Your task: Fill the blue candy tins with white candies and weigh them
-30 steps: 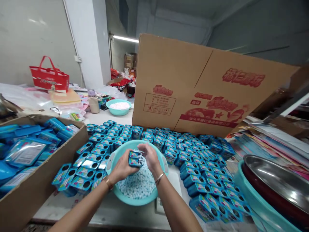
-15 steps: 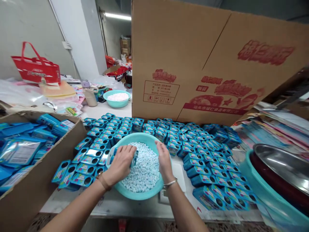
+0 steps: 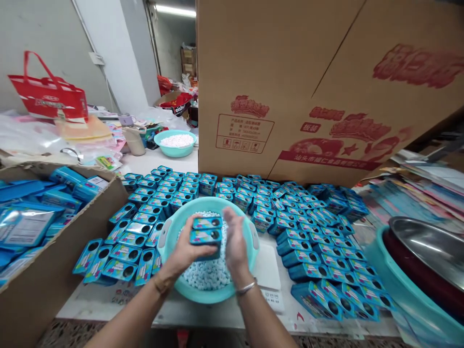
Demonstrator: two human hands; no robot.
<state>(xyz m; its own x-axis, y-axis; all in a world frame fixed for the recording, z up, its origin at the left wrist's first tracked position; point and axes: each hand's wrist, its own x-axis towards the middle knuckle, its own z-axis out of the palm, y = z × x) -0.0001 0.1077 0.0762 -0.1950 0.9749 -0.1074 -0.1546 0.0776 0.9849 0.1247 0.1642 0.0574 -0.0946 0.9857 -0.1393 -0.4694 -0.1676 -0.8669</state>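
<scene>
From where I'm standing, the left hand point(image 3: 188, 246) is gripping two boxes point(image 3: 206, 237) side by side, its fingers closing around them from the left. Both are showing their printed tops and a dark round hole at the right end. They are hovering over the basin point(image 3: 164, 241), above the pellets point(image 3: 208, 276) that are filling its bottom. The right hand point(image 3: 235, 237) is standing open just to the right of the boxes, fingers pointing up and away; it's blurring, so I can't tell whether it is touching them or holding anything. A silver bracelet point(image 3: 247, 288) is circling that wrist.

A white scale point(image 3: 268, 270) is peeking out by the basin's right side. More blue boxes are crowding the table point(image 3: 203, 320): one batch point(image 3: 134, 239) is standing to the left, and a larger batch point(image 3: 319, 256) is filling the right. At far left, a carton point(image 3: 68, 256) is holding a jumble of blue packs point(image 3: 31, 224). A big carton point(image 3: 253, 72) is rising behind the rows, and a second basin point(image 3: 159, 141) is sitting beyond them, holding white pellets point(image 3: 177, 140). At right, a steel bowl point(image 3: 427, 253) is resting on a stack.
</scene>
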